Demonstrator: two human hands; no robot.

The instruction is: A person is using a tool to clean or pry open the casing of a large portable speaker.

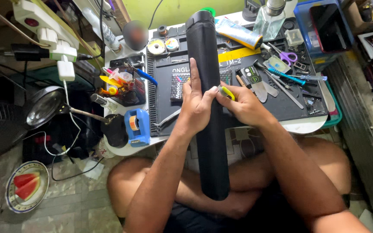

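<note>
— Black, matte and long: we log first a tube [210, 129], roughly square in section with rounded edges, lying lengthwise from our lap up over the work surface [303, 125]. Its far end rests above the dark repair mat [165, 125], its near end between our crossed legs.

— Containers next?

— Plate [16, 203] on the floor at far left, patterned rim, holding two watermelon slices [26, 183]. Blue bin [307, 26] at upper right, holding a dark phone-like slab [331, 26]. Clear glass bottle [269, 21] beside it; we cannot tell its contents. Blue tape dispenser [137, 127] at the surface's near left edge, with a roll inside.

— And our hands?

— Left hand [197, 105]: fingers wrapped over the tube's left side, clasping it about midway. Right hand [244, 105]: fingers pinched around a small yellow tool [227, 92], its tip touching the tube's right edge.

— Other items?

— Purple scissors [288, 57], blue-handled screwdriver [294, 78], tweezers [167, 118] on the mat; magnifier lamp [44, 107] to the left.
</note>
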